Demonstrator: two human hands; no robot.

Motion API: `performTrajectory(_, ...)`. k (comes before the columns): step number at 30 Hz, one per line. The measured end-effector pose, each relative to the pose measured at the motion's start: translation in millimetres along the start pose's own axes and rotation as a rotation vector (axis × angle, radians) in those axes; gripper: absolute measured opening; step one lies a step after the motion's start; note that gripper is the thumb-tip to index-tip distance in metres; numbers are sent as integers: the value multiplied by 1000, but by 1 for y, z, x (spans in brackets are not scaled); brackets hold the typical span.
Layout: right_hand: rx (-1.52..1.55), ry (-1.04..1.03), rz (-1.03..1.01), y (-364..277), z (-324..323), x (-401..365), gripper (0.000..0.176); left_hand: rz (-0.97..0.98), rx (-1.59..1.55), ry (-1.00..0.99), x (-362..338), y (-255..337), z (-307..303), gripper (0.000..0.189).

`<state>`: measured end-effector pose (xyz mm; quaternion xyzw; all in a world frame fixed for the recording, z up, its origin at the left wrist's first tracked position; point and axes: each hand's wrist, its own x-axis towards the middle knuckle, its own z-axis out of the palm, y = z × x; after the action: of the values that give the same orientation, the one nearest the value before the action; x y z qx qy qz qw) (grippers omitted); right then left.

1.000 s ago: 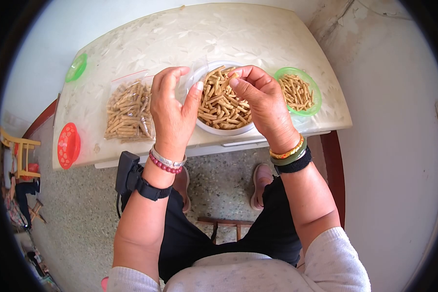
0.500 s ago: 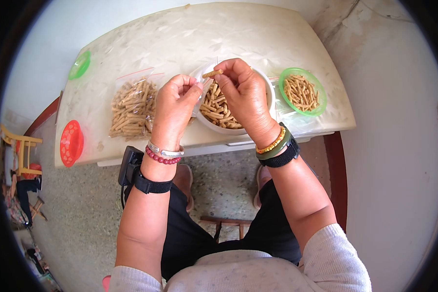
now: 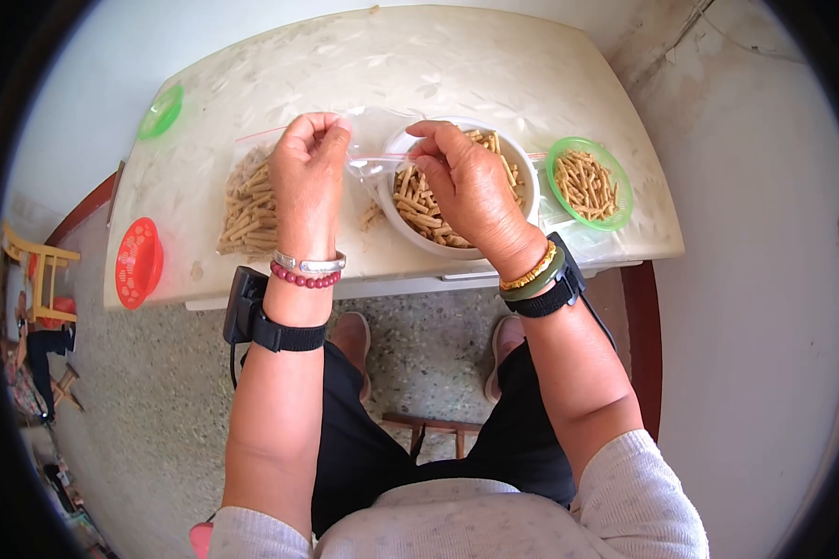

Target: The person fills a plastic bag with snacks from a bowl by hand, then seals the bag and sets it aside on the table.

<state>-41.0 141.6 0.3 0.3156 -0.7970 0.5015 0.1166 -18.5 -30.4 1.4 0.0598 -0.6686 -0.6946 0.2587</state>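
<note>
Along the near edge of the cream patterned table (image 3: 494,56), the left hand (image 3: 309,182) hides the right side of a clear plastic bag packed with tan sticks (image 3: 249,210). The right hand (image 3: 466,177) covers part of a round white bowl (image 3: 535,186); whether it grips the thin clear bag with a red seal line (image 3: 378,160) cannot be told. Beyond the left edge, a yellow wooden chair (image 3: 43,270) runs into the dark rim; the small clutter (image 3: 61,484) below is indistinct. The view's lower edge cuts off a pale grey knitted top (image 3: 475,522).

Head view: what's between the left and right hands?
Clear bag with a red line, plus the white bowl's rim, between left hand and right hand; seen in head view.
</note>
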Motion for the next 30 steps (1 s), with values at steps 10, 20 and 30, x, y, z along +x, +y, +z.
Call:
performTrajectory(10, -203, 57, -207, 2, 1, 3, 25, 160, 151, 9, 14, -3, -1, 7)
performTrajectory(20, -123, 169, -102, 2, -11, -1, 19, 147, 274, -145, -6, 0, 5, 13)
performTrajectory(30, -487, -90, 135, 29, -18, -17, 15, 525, 428, -13, -32, 15, 15, 17)
